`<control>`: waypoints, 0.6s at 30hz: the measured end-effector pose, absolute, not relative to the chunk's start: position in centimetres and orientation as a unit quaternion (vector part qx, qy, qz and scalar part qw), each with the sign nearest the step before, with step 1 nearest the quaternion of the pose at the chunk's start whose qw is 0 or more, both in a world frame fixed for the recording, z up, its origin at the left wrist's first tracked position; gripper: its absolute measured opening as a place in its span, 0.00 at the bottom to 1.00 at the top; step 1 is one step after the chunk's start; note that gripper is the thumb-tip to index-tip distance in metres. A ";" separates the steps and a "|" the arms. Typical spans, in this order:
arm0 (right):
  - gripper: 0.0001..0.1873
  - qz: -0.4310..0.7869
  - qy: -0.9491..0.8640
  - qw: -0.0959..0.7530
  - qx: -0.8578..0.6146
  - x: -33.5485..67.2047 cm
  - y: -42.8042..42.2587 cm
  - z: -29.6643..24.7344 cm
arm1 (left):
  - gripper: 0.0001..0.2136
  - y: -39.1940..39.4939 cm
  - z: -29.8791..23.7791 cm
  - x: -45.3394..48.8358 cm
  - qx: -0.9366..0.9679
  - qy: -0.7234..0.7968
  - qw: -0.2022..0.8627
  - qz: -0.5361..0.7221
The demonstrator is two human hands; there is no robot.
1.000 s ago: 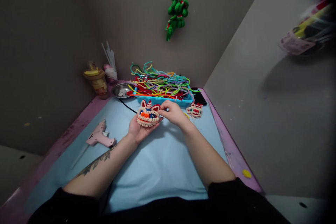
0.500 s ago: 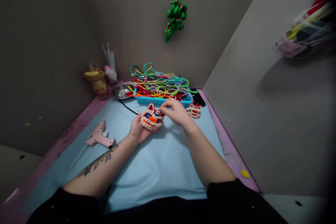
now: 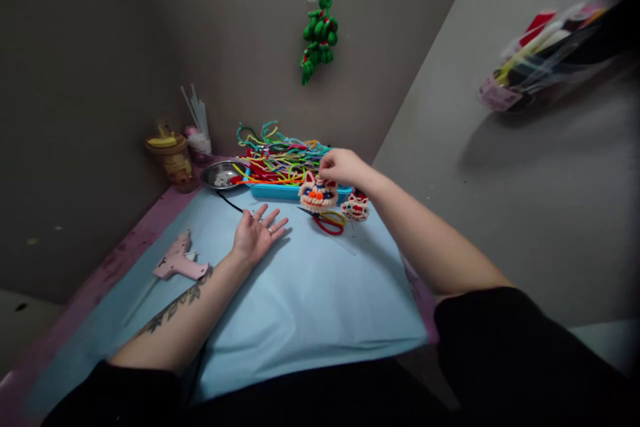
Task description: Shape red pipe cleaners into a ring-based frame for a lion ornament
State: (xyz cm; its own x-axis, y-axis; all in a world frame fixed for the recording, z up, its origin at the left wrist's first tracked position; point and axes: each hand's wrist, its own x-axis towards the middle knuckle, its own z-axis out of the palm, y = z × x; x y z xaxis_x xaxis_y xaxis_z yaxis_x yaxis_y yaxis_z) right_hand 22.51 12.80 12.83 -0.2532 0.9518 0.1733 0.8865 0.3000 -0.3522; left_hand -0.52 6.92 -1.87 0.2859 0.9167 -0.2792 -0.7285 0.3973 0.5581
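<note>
My right hand (image 3: 341,167) pinches the top of a cream lion-dance head made of pipe cleaners (image 3: 319,195), with orange, blue and red parts, and holds it up in front of the tray. Palm up, my left hand (image 3: 256,235) lies on the blue cloth with its fingers spread and nothing in it. Scissors with red and yellow handles (image 3: 330,221) rest below the held head. Just right of it is a second, smaller lion head (image 3: 355,207) with red trim. What the right fingertips grip exactly is partly hidden.
A blue tray (image 3: 275,192) heaped with coloured pipe cleaners stands at the back, beside a metal bowl (image 3: 223,175) and a brown cup (image 3: 175,163). A pink glue gun (image 3: 181,259) lies left. A green ornament (image 3: 320,33) hangs on the wall; a pen holder (image 3: 500,93) is at right.
My right hand has lifted the lion head off my left palm and carried it right and away from me. My left hand has let go and opened. The scissors have come into view.
</note>
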 end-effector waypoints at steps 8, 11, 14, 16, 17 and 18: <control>0.04 0.042 -0.758 0.188 -0.623 28.0 16.9 17.8 | 0.21 7.3 -2.1 -0.8 0.150 0.300 0.779 0.530; 0.06 0.060 -0.745 0.186 -0.638 28.0 18.0 18.7 | 0.21 7.5 -2.1 -1.0 0.138 0.306 0.776 0.534; 0.07 0.039 -0.730 0.162 -0.663 27.4 19.0 19.2 | 0.21 7.7 -2.1 -1.2 0.135 0.304 0.775 0.537; 0.08 0.011 -0.722 0.143 -0.677 27.1 19.6 19.2 | 0.21 7.6 -2.1 -1.2 0.137 0.302 0.777 0.535; 0.08 0.003 -0.719 0.135 -0.682 27.1 19.8 19.1 | 0.21 7.6 -2.1 -1.3 0.137 0.301 0.778 0.534; 0.08 0.000 -0.715 0.131 -0.686 27.1 19.9 19.0 | 0.21 7.6 -2.1 -1.2 0.136 0.301 0.779 0.533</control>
State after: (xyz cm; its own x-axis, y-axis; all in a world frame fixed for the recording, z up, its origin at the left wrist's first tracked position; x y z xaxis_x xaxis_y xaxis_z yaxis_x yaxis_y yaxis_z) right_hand 27.13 19.91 18.95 -0.0237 0.9821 0.1870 0.9819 0.0580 -0.1804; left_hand -1.25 7.58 -2.08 0.2512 0.9121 -0.3239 -0.7478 0.3954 0.5334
